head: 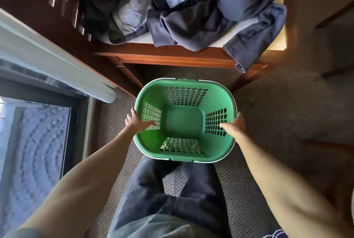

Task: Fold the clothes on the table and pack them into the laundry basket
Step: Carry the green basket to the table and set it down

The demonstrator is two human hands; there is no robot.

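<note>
The left hand (pixel 137 122) grips the left rim of the green laundry basket (pixel 183 158), thumb inside the wall and fingers curled over the outside; the right hand (pixel 234 125) grips the opposite rim the same way. The basket stands empty between the two sets of fingers, over patterned carpet (pixel 268 115), directly ahead of the person's knees. Whether it rests on the carpet or is held just above it cannot be told. Beyond the fingertips, the clothes (pixel 191 12) lie in an unfolded heap on the wooden table (pixel 172 56), one sleeve hanging over the near edge. Judgement: the basket is being positioned. Keep both grips level, set it down close to the table edge but short of the hanging sleeve, then release. Left of the left hand, a glass door (pixel 38 138) admits daylight.
</note>
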